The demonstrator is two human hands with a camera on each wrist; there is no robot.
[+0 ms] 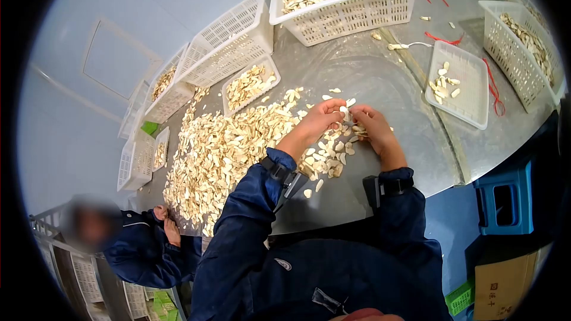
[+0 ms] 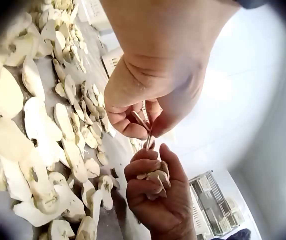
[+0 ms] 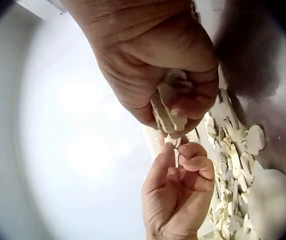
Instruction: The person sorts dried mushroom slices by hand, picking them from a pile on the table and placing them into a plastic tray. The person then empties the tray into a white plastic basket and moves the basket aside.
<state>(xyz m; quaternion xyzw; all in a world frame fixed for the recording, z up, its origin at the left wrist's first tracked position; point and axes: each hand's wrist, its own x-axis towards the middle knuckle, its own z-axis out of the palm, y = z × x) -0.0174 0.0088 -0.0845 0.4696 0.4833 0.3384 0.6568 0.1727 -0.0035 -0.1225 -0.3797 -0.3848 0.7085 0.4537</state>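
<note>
Over the metal table, my left hand [image 1: 318, 123] and right hand [image 1: 376, 132] meet fingertip to fingertip. Between thumb and fingers the left hand pinches a thin pale slice [image 1: 344, 109], seen edge-on in the left wrist view. The right hand's fingertips are right at that slice's other end. Several more cream-coloured slices [image 3: 167, 107] are gripped in the curled fingers of the right hand, showing also in its palm in the left wrist view. Loose slices [image 1: 328, 154] lie beneath the hands. A wide heap of such slices [image 1: 220, 148] spreads to the left.
White slotted baskets of slices stand along the back, including a large basket [image 1: 357, 15]. A small tray [image 1: 253, 83] of slices sits by the heap; a shallow tray [image 1: 470, 104] lies at right near red cords [image 1: 493, 86]. Another person's hands [image 1: 169, 226] are at the left edge.
</note>
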